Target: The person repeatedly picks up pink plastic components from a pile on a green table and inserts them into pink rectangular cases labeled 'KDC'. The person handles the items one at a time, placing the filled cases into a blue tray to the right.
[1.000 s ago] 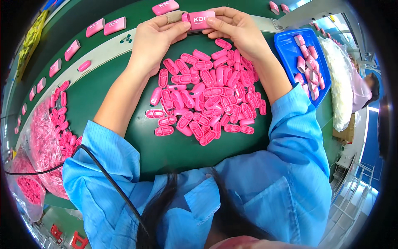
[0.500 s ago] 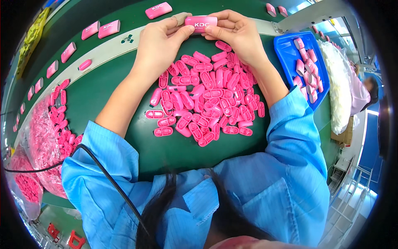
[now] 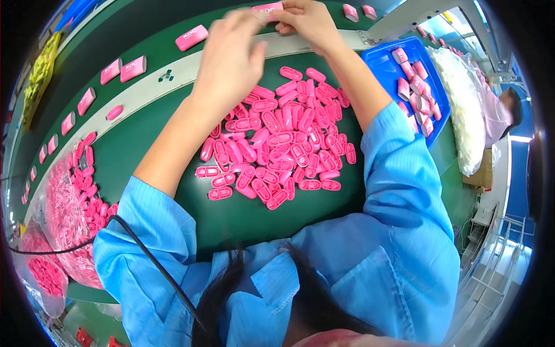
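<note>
At the top, over the conveyor belt's near side, my right hand (image 3: 306,22) grips a pink plastic shell (image 3: 267,10) with white lettering between thumb and fingers. Just left of the shell, my left hand (image 3: 230,56) has its thumb stretched away from the fingers and holds nothing visible; its fingertips are blurred. Between my forearms, a loose heap of pink oval plastic caps (image 3: 280,139) lies on the green tabletop (image 3: 156,124). Many show their hollow side. One single pink cap (image 3: 114,113) rests near the pale rail.
Beyond the curved pale rail (image 3: 144,87), more shells sit on the green belt (image 3: 156,40). A blue tray (image 3: 378,56) of pink shells stands right, beside a bag of white pieces (image 3: 461,110). Left are plastic bags of pink caps (image 3: 63,214) and a black cable (image 3: 147,248). Another person (image 3: 491,115) is far right.
Both hands have moved up and away from me with the shell. The left hand has let go of it and its thumb has swung clear; the right hand still grips it.
</note>
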A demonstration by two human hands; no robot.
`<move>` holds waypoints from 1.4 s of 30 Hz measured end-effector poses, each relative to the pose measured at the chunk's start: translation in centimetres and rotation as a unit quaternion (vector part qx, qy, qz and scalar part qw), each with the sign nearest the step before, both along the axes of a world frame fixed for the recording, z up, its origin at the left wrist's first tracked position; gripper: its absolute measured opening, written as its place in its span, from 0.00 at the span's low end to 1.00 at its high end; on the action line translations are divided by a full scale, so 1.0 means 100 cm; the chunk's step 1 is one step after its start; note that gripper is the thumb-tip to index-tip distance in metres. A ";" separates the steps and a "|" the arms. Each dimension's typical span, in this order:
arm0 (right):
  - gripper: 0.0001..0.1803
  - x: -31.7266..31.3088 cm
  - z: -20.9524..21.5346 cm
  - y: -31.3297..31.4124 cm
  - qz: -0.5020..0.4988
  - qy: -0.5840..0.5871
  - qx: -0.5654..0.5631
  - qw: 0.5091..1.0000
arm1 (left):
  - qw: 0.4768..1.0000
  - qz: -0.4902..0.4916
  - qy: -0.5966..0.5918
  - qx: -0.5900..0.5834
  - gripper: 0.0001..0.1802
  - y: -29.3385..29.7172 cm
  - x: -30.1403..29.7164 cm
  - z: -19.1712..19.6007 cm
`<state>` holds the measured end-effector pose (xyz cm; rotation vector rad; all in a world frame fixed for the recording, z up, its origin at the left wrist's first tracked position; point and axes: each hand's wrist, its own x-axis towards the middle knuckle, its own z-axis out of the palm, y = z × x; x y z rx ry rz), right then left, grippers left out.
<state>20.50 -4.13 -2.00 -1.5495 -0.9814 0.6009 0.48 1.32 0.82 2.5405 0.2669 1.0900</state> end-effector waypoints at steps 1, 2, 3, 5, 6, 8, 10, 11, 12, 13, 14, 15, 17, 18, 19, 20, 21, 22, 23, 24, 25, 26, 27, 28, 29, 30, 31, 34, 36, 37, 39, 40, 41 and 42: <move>0.15 0.016 -0.006 0.009 -0.010 0.000 -0.008 1.000 | 0.997 -0.048 0.062 -0.009 0.19 -0.004 0.003 0.002; 0.15 0.026 -0.005 0.014 -0.033 -0.016 -0.016 0.999 | 0.988 -0.093 0.124 -0.017 0.15 -0.007 0.007 0.004; 0.15 0.037 -0.002 0.015 -0.056 -0.033 -0.023 0.998 | 0.984 -0.111 0.141 -0.017 0.12 -0.013 0.012 0.000; 0.15 0.061 0.003 0.013 -0.123 -0.183 -0.055 0.974 | 0.969 -0.124 0.211 -0.019 0.11 -0.018 0.018 -0.001; 0.16 0.077 0.005 0.007 -0.165 -0.313 -0.082 0.932 | 0.960 -0.131 0.246 -0.021 0.11 -0.020 0.021 -0.001; 0.17 0.112 0.005 -0.001 -0.231 -0.548 -0.126 0.794 | 0.957 -0.116 0.265 -0.022 0.10 -0.020 0.020 0.001; 0.16 0.185 -0.009 -0.027 -0.122 -0.655 -0.346 0.660 | 0.954 -0.125 0.272 -0.019 0.10 -0.026 0.024 0.007; 0.15 0.162 -0.015 -0.013 -0.218 -0.561 -0.282 0.747 | 0.967 -0.085 0.239 -0.024 0.10 -0.019 0.015 0.001; 0.15 0.154 -0.012 -0.015 -0.190 -0.552 -0.301 0.754 | 0.977 -0.067 0.199 -0.023 0.11 -0.016 0.011 -0.005; 0.16 0.151 -0.003 -0.022 -0.168 -0.540 -0.324 0.758 | 0.986 -0.058 0.157 -0.023 0.12 -0.013 0.009 -0.009; 0.16 0.146 0.008 -0.031 -0.145 -0.527 -0.348 0.761 | 0.985 -0.075 0.135 -0.079 0.13 -0.008 0.005 -0.010; 0.16 0.128 0.026 -0.033 -0.133 -0.481 -0.343 0.796 | 0.981 -0.083 0.114 -0.135 0.14 -0.001 -0.003 -0.010; 0.17 0.080 0.052 -0.040 -0.110 -0.379 -0.335 0.856 | 0.894 -0.087 0.185 -0.397 0.17 0.002 -0.017 0.009; 0.17 0.067 0.048 -0.040 -0.101 -0.358 -0.239 0.897 | 0.856 -0.127 0.175 -0.469 0.20 0.008 -0.023 0.006; 0.17 0.048 0.044 -0.034 -0.082 -0.330 -0.136 0.930 | 0.830 -0.140 0.116 -0.528 0.21 0.009 -0.030 0.000; 0.16 0.025 0.041 -0.032 0.011 -0.158 -0.073 0.985 | 0.798 -0.152 0.054 -0.581 0.23 0.008 -0.037 -0.006; 0.16 -0.002 0.046 -0.038 0.094 0.018 -0.013 0.995 | 0.796 -0.156 0.048 -0.583 0.24 0.009 -0.038 -0.008; 0.16 -0.024 0.050 -0.045 0.125 0.069 -0.018 0.990 | 0.793 -0.164 0.043 -0.586 0.25 0.011 -0.038 -0.007; 0.16 -0.042 0.049 -0.049 0.120 0.108 -0.013 0.987 | 0.789 -0.174 0.040 -0.588 0.26 0.013 -0.035 -0.009; 0.16 -0.051 0.047 -0.050 0.119 0.148 -0.006 0.982 | 0.787 -0.172 0.021 -0.592 0.25 0.015 -0.032 -0.012; 0.17 -0.052 0.040 -0.050 0.115 0.125 -0.015 0.985 | 0.786 -0.168 0.002 -0.595 0.25 0.017 -0.029 -0.017; 0.18 -0.052 0.029 -0.052 0.112 0.101 -0.023 0.988 | 0.784 -0.164 -0.017 -0.598 0.24 0.017 -0.028 -0.019; 0.18 -0.052 0.021 -0.054 0.107 0.076 -0.031 0.991 | 0.804 -0.117 -0.009 -0.582 0.23 0.010 -0.029 -0.008; 0.18 -0.051 0.015 -0.054 0.105 0.092 -0.027 0.990 | 0.809 -0.111 0.004 -0.577 0.23 0.012 -0.029 -0.009; 0.18 -0.051 0.010 -0.054 0.103 0.107 -0.024 0.989 | 0.814 -0.104 0.017 -0.571 0.22 0.015 -0.028 -0.014; 0.18 -0.051 0.009 -0.054 0.102 0.121 -0.023 0.987 | 0.817 -0.098 0.027 -0.567 0.22 0.016 -0.027 -0.016; 0.18 -0.054 0.007 -0.054 0.098 0.140 -0.011 0.985 | 0.823 -0.075 0.028 -0.562 0.20 0.014 -0.027 -0.015; 0.18 -0.060 0.012 -0.053 0.101 0.118 -0.019 0.988 | 0.845 -0.099 0.020 -0.525 0.20 0.014 -0.025 -0.019; 0.18 -0.061 0.010 -0.051 0.098 0.099 -0.002 0.990 | 0.866 -0.076 0.013 -0.494 0.20 0.011 -0.022 -0.023; 0.18 -0.060 0.008 -0.052 0.096 0.089 0.006 0.991 | 0.876 -0.065 0.011 -0.479 0.20 0.009 -0.020 -0.025; 0.18 -0.060 0.008 -0.054 0.096 0.093 0.008 0.991 | 0.880 -0.064 0.018 -0.470 0.20 0.007 -0.021 -0.021; 0.18 -0.059 0.008 -0.054 0.098 0.094 0.010 0.991 | 0.883 -0.063 0.021 -0.465 0.20 0.007 -0.022 -0.019; 0.18 -0.058 0.008 -0.054 0.102 0.106 0.007 0.989 | 0.872 -0.076 0.014 -0.484 0.20 0.009 -0.022 -0.020; 0.18 -0.056 0.007 -0.054 0.108 0.119 0.002 0.987 | 0.859 -0.087 0.006 -0.504 0.20 0.010 -0.022 -0.023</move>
